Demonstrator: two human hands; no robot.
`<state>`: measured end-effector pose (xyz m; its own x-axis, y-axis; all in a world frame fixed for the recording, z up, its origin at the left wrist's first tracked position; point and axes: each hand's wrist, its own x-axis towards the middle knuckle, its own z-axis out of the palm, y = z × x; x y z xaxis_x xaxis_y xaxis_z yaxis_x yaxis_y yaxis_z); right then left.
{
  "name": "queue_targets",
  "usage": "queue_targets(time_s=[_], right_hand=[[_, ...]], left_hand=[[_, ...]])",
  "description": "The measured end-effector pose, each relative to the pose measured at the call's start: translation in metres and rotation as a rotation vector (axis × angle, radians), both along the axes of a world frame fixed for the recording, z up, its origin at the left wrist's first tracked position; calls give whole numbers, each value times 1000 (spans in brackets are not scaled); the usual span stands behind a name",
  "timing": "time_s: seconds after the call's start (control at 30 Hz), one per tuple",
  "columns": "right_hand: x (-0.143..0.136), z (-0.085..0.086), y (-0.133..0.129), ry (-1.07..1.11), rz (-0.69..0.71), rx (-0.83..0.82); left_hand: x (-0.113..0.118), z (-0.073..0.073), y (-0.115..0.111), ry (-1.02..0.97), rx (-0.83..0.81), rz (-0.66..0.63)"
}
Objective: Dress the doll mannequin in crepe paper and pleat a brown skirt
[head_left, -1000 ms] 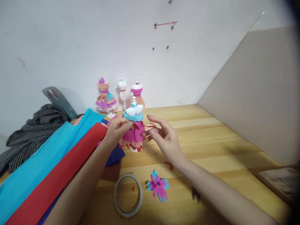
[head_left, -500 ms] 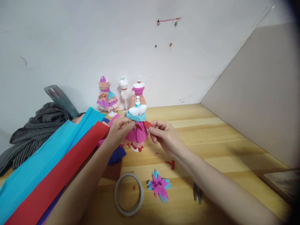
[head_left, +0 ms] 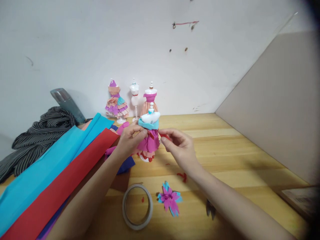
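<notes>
A small white mannequin [head_left: 150,117] stands upright between my hands, dressed in a light-blue top [head_left: 150,125] and a magenta skirt [head_left: 149,142] with peach and red ruffles below. My left hand [head_left: 131,138] pinches at its waist on the left side, thumb and fingers together beside a bit of red; what lies between them is hidden. On the right side of the waist, my right hand [head_left: 178,144] holds a red strip [head_left: 165,136] between thumb and fingers.
Three more mannequins, one in a ruffled dress [head_left: 116,106], stand by the wall. Red and blue paper [head_left: 62,180], striped cloth [head_left: 42,136] and a bottle [head_left: 68,105] lie left. Nearer are a tape roll [head_left: 124,211], a paper flower [head_left: 170,199], red scraps and scissors [head_left: 210,210].
My right hand has turned slightly, with the red strip now mostly behind its fingers. My left hand stays at the waist. The whole view has shifted a little.
</notes>
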<state>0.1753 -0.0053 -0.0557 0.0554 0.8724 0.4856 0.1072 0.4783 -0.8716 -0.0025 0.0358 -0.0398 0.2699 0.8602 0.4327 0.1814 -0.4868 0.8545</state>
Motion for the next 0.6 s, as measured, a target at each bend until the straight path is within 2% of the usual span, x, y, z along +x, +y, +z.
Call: queue_targets(time_s=[0.13, 0.2, 0.3, 0.6], right_hand=[[1, -5, 2, -302, -1, 238], [1, -6, 2, -361, -38, 291], [1, -8, 2, -356, -93, 300], [-1, -10, -6, -330, -132, 299]], left_hand=[[1, 2, -1, -6, 11, 6], [1, 2, -1, -5, -1, 5], [0, 1, -1, -10, -19, 5], [1, 1, -1, -1, 15, 0]])
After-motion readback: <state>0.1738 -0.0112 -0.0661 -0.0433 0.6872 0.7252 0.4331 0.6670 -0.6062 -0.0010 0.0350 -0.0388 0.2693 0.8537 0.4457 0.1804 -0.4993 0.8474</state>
